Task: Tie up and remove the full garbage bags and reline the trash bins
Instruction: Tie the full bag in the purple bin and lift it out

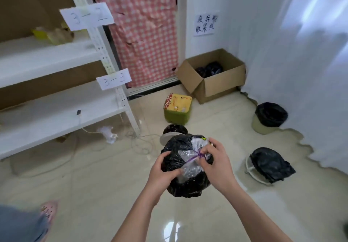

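You held the full black garbage bag (pixel 185 166) in the air over the floor, near the middle of the room. Clear plastic bulged at its top, crossed by a purple tie (pixel 195 156). Your left hand (pixel 162 170) gripped the bag's left side, fingers curled into the plastic; your right hand (pixel 216 161) pinched the purple tie at the knot.

The knot looked unfinished, so a loose pull could have let the tie slip and the bag sag open, or the stretched plastic tear.

Just beyond the bag stood a small bin (pixel 174 132). Two lined bins sat to the right, one far (pixel 269 117), one near (pixel 267 164). Farther off was a cardboard box (pixel 212 80) holding black bags, with a green stool (pixel 178 109) on the way there. Loose cables (pixel 135 142) trailed on the floor to the left.
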